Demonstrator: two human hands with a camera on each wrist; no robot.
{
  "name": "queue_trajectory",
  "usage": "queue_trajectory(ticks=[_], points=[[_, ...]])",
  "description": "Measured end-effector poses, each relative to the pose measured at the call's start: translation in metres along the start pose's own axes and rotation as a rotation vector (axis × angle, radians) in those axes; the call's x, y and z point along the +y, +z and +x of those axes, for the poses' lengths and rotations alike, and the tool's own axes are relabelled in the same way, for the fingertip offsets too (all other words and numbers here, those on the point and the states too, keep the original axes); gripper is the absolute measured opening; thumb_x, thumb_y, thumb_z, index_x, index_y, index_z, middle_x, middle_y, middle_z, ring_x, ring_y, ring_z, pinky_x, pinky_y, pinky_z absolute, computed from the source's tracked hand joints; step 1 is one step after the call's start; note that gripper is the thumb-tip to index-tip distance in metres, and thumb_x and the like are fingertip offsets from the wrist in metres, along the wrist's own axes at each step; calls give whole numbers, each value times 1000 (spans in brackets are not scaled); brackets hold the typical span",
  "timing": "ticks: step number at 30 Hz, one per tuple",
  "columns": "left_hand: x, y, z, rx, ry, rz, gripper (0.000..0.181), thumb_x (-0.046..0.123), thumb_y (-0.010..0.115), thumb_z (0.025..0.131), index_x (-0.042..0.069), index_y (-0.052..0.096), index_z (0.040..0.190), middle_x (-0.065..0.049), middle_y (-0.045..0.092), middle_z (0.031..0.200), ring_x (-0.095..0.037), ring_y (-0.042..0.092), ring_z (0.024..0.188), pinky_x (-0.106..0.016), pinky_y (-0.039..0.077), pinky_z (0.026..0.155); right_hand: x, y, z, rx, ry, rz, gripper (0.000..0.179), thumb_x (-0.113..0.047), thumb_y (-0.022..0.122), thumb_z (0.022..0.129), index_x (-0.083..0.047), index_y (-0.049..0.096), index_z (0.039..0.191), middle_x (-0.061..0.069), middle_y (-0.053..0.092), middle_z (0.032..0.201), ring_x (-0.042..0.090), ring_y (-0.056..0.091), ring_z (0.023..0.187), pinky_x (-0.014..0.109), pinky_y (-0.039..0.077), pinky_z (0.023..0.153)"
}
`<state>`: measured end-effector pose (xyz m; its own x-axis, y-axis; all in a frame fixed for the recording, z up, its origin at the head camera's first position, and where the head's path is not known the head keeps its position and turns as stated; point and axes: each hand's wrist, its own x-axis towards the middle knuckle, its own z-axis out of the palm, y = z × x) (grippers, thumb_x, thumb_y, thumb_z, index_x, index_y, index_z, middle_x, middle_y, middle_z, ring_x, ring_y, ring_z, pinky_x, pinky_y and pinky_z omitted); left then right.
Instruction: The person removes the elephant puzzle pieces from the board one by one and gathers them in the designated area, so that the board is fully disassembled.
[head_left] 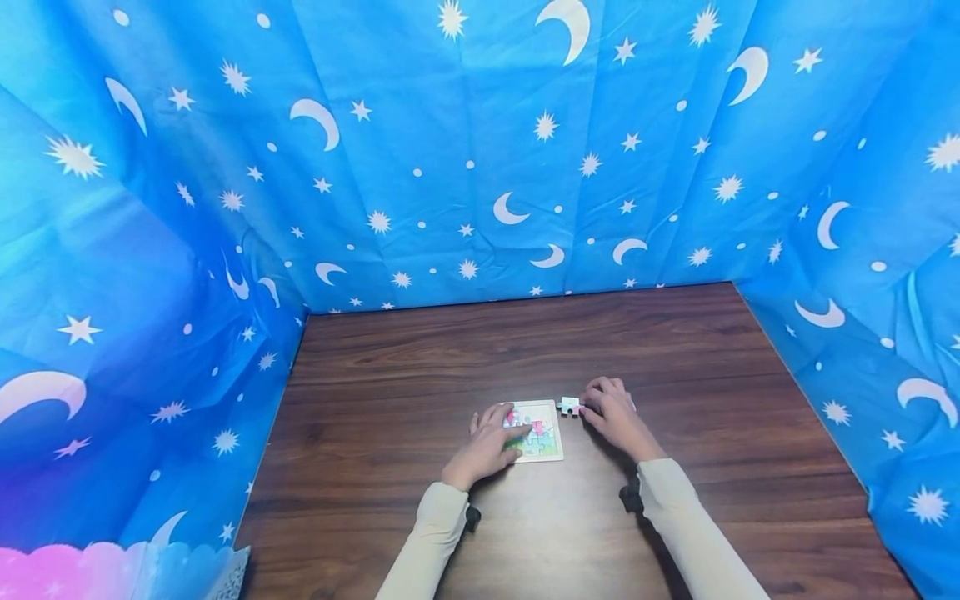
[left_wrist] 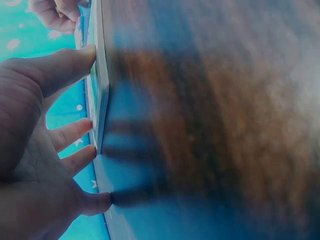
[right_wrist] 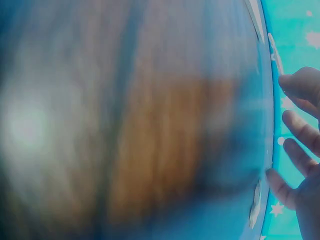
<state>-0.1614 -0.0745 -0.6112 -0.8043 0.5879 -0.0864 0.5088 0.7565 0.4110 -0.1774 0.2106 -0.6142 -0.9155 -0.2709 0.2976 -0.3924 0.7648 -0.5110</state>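
Observation:
A small square jigsaw puzzle point(head_left: 546, 446) in a pale frame lies on the table, its picture partly hidden by my left hand point(head_left: 486, 446). That hand rests on the puzzle with fingers spread; in the left wrist view the thumb point(left_wrist: 75, 65) presses on the near edge of the board point(left_wrist: 102, 100). My right hand point(head_left: 617, 417) is just right of the frame and pinches a pale puzzle piece point(head_left: 570, 405) at its right end. From the right wrist, the piece point(right_wrist: 275, 54) shows edge-on at the thumb tip point(right_wrist: 290, 82), the other fingers loosely bent.
Another loose piece point(right_wrist: 255, 205) lies on the table below the right little finger. Brown wood-grain table point(head_left: 420, 358) surrounds the puzzle. Blue cloth point(head_left: 450, 150) with moons and stars hangs behind and at both sides. A scalloped pink and blue edge point(head_left: 112, 571) shows at lower left.

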Motion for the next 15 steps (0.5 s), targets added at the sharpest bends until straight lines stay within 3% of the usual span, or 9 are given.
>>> queue_trajectory(ticks=[6,15], points=[[-2,2,0,10,10,0,48,25,69,93,24,63,141,-18,35,157,-36,26,147,-73,19,109,15,-12,-3,12,5,-21,8,-6,79,85,-7,72,87,18,60,111,46,45,110,62,36,81],[-4,3,0,-2,-3,-14,49,26,69,93,25,62,142,-17,33,159,-35,25,148,-72,17,111,28,-21,-6,-42,32,-56,6,-9,78,86,-8,72,87,21,58,113,49,42,113,64,36,80]])
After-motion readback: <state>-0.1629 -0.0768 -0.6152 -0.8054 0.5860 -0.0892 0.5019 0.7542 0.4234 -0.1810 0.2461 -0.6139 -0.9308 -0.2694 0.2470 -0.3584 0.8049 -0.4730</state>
